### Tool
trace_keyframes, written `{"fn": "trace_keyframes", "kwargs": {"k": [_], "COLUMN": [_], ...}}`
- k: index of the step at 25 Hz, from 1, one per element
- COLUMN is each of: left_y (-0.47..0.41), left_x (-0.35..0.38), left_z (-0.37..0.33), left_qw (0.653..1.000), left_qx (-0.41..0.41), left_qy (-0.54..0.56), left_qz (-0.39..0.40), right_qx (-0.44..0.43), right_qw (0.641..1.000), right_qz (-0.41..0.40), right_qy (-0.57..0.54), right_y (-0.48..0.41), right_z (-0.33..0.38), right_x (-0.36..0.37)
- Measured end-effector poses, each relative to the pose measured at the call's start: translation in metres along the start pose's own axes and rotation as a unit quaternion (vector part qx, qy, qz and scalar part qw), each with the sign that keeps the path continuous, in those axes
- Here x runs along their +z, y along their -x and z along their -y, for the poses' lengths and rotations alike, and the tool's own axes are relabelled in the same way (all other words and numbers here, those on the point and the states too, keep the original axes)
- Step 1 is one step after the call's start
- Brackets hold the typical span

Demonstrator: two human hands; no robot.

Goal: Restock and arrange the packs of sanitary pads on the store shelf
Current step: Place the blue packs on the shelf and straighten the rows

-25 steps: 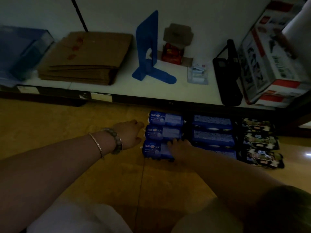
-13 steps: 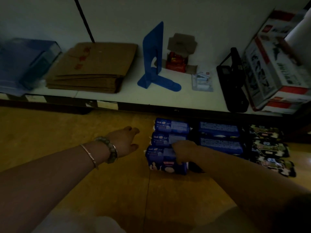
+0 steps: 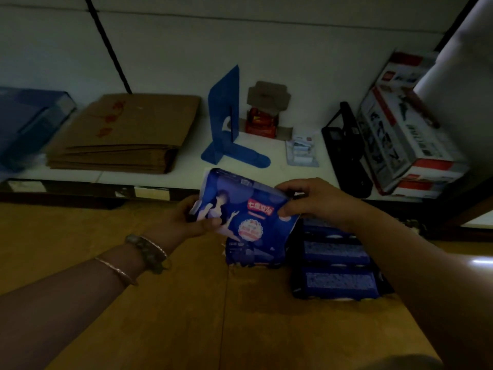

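pack (image 3: 248, 209): dark blue, red label | bookend (image 3: 226, 129): blue | cardboard (image 3: 128, 132): brown

- The left hand's (image 3: 178, 222) fingers lay behind the held pack (image 3: 245, 206); only its thumb showed on the front.
- The held pack covered the top of another blue pack (image 3: 250, 253) on the wooden surface (image 3: 160, 303), whose print was too dark to read.
- The right hand (image 3: 314, 201) and its forearm hid the far end of the dark blue packs (image 3: 338, 281); the forearm ran off the bottom edge.
- The blue box (image 3: 26, 121) was cut by the left edge.
- A blurred white shape (image 3: 458, 62) covered the upper corner of the red-and-white boxes (image 3: 405, 140).
- The small blister pack's (image 3: 302, 153) contents were too small to tell.
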State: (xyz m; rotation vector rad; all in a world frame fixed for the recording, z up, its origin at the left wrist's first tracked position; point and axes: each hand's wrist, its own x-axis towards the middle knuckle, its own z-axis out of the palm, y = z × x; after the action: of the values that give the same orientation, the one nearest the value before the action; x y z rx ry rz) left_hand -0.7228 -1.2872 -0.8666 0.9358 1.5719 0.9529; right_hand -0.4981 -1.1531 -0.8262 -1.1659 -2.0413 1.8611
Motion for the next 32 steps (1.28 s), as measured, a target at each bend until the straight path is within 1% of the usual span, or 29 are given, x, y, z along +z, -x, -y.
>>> {"fn": "trace_keyframes", "kwargs": {"k": [2, 4, 6, 7, 10, 11, 13, 18, 21, 24, 27, 32], "left_y": [-0.006, -0.013, -0.020, -0.021, -0.009, -0.004, 0.006, 0.032, 0.063, 0.100, 0.133, 0.189], "left_x": [0.002, 0.006, 0.006, 0.007, 0.010, 0.012, 0.017, 0.027, 0.027, 0.019, 0.005, -0.014], "left_z": [0.001, 0.000, 0.003, 0.005, 0.004, 0.001, -0.005, -0.038, -0.075, -0.126, -0.191, -0.311], "left_qw": [0.996, 0.991, 0.984, 0.981, 0.979, 0.976, 0.968, 0.951, 0.950, 0.963, 0.973, 0.974], "left_qx": [-0.005, -0.015, -0.019, -0.015, 0.005, 0.003, -0.017, -0.058, -0.090, -0.096, -0.090, -0.102], "left_qy": [0.089, 0.130, 0.172, 0.186, 0.196, 0.205, 0.237, 0.267, 0.252, 0.194, 0.163, 0.141], "left_qz": [-0.016, -0.022, -0.038, -0.046, -0.062, -0.065, -0.081, -0.144, -0.161, -0.159, -0.137, -0.147], "right_qx": [-0.020, -0.028, -0.028, -0.028, -0.026, -0.020, 0.000, 0.022, 0.060, 0.082, 0.079, 0.051], "right_qw": [0.996, 0.978, 0.961, 0.962, 0.977, 0.977, 0.968, 0.943, 0.931, 0.927, 0.929, 0.940], "right_qz": [-0.058, -0.118, -0.161, -0.171, -0.178, -0.180, -0.196, -0.251, -0.278, -0.277, -0.266, -0.268], "right_qy": [-0.071, -0.172, -0.223, -0.211, -0.113, -0.115, -0.155, -0.215, -0.229, -0.239, -0.244, -0.206], "right_y": [-0.005, -0.014, -0.023, -0.025, -0.014, -0.009, 0.004, 0.030, 0.060, 0.100, 0.137, 0.195], "right_z": [-0.002, -0.004, -0.006, -0.007, -0.006, -0.004, 0.006, 0.053, 0.086, 0.130, 0.186, 0.298], "right_x": [-0.002, 0.003, 0.012, 0.017, 0.039, 0.046, 0.058, 0.055, 0.054, 0.049, 0.034, 0.005]}}
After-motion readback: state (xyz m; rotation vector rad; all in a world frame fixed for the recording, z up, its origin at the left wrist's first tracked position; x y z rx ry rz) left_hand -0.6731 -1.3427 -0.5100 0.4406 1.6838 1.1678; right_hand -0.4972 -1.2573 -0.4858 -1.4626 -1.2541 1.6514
